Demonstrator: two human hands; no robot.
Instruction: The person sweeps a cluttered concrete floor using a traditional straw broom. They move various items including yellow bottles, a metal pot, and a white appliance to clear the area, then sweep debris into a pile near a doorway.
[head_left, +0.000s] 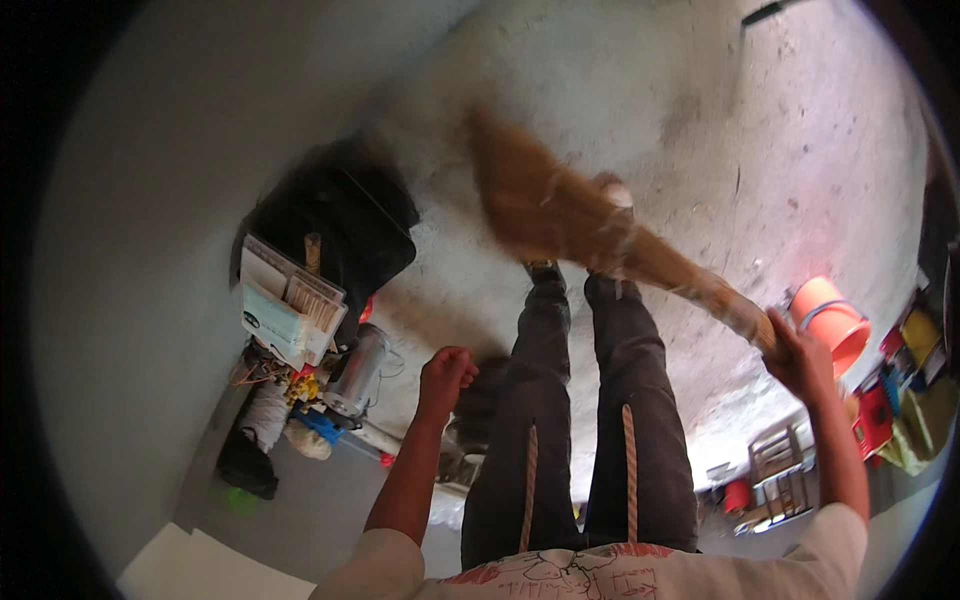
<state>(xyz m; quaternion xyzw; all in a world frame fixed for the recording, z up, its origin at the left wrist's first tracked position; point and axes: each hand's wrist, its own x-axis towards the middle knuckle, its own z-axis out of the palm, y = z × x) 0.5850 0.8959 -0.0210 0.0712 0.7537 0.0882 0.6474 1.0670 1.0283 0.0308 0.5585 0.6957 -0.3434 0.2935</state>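
Note:
My right hand (802, 356) grips the short handle of a straw hand broom (555, 195). The broom slants up to the left across the view, passing in front of my lower legs and feet. Motion blurs its wide bristle end, so I cannot tell whether it touches the concrete floor (675, 82). Loose fingers of my left hand (448, 375) are curled into a fist, with nothing seen in it. That hand hangs to the left of my dark trousers (525, 390).
On the left, a black bin-like object (330, 217) stands by the wall, near a plastic box of papers (289, 307) and a silver cylinder (358, 371). An orange bucket (825, 322) lies right, with bags and containers (900, 397) beyond. A metal rack (780, 465) is at lower right.

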